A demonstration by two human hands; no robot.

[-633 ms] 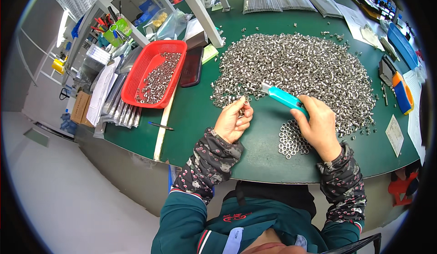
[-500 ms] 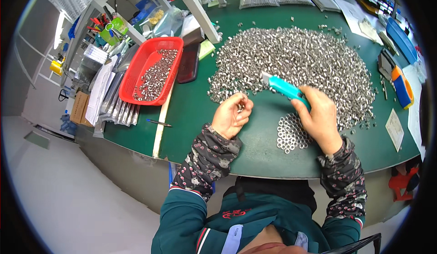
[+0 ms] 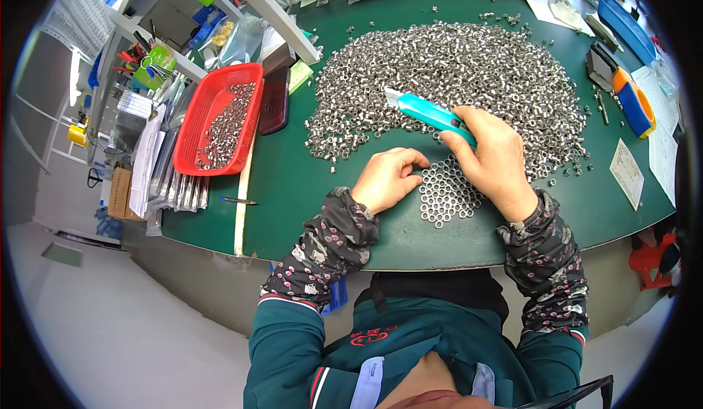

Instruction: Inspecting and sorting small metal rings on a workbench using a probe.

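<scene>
My right hand [image 3: 496, 156] grips a turquoise utility knife [image 3: 430, 112], its blade end pointing left over a large heap of small metal rings [image 3: 454, 65]. Beneath and beside that hand, a flat patch of rings [image 3: 445, 198] lies in a single layer on the green table [image 3: 344, 244]. At the left edge of this patch rests my left hand [image 3: 388, 180], palm down, fingers curled and thumb close to the forefinger. Whatever its fingers hold is hidden.
A red plastic basket [image 3: 188, 142] with more rings stands at the left, beside a wooden strip [image 3: 244, 196] and a pen [image 3: 239, 201]. Right of the heap are an orange-and-blue tape dispenser [image 3: 635, 105], a paper card [image 3: 627, 173] and a blue tray [image 3: 626, 28].
My left hand has turned palm down and moved right to the flat patch; the metal pieces seen in its fingers are now hidden. The view has shifted slightly; the right hand keeps the knife.
</scene>
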